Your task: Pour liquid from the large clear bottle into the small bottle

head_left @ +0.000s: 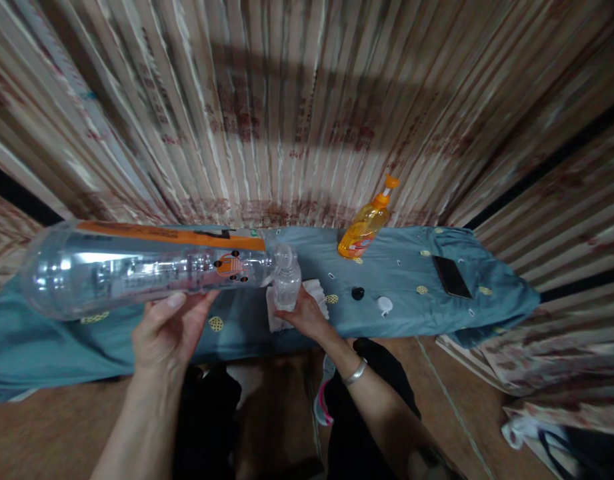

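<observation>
My left hand (pixel 169 327) supports a large clear plastic bottle (pixel 137 263) from below, its fingers wrapped behind it. The big bottle lies nearly level, with an orange and black label strip and its neck pointing right. At its neck stands a small clear bottle (pixel 287 283), upright or slightly tilted. My right hand (pixel 307 313) grips this small bottle low on its right side. The two bottle mouths are close together; whether they touch I cannot make out. Under the small bottle lies a white cloth or tissue (pixel 317 293).
On the blue-green covered table (pixel 267 343) stand an orange pump bottle (pixel 364 227), a black cap (pixel 357 293) and a white cap (pixel 385 305). Farther right lies a dark phone (pixel 451 276). A patterned curtain (pixel 297 120) hangs behind the table.
</observation>
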Demonstrator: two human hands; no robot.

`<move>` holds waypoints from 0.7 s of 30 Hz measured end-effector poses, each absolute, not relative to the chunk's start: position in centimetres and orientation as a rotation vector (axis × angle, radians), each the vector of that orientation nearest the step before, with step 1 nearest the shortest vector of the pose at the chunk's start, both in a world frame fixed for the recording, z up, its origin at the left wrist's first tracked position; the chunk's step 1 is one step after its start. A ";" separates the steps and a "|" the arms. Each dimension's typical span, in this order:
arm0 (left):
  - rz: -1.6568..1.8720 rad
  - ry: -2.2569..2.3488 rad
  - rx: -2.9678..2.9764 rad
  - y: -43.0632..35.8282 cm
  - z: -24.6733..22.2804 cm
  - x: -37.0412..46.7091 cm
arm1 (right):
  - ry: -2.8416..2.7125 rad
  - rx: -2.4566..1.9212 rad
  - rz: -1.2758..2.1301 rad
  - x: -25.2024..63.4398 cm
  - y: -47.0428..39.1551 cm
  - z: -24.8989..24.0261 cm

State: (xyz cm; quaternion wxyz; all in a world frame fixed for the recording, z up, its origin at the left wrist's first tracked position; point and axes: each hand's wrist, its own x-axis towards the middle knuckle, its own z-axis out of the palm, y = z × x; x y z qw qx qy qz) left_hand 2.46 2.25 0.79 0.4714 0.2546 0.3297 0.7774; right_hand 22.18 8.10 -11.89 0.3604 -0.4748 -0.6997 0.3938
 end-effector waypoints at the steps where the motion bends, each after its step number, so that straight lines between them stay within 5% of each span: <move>1: 1.902 0.809 0.629 2.3 0.8 2.4 | -1.800 -1.224 1.016 22.2 8.1 -11.8; 21: 1.896 0.841 0.701 1.8 1.3 2.9 | -1.803 -1.181 1.019 22.2 8.1 -12.1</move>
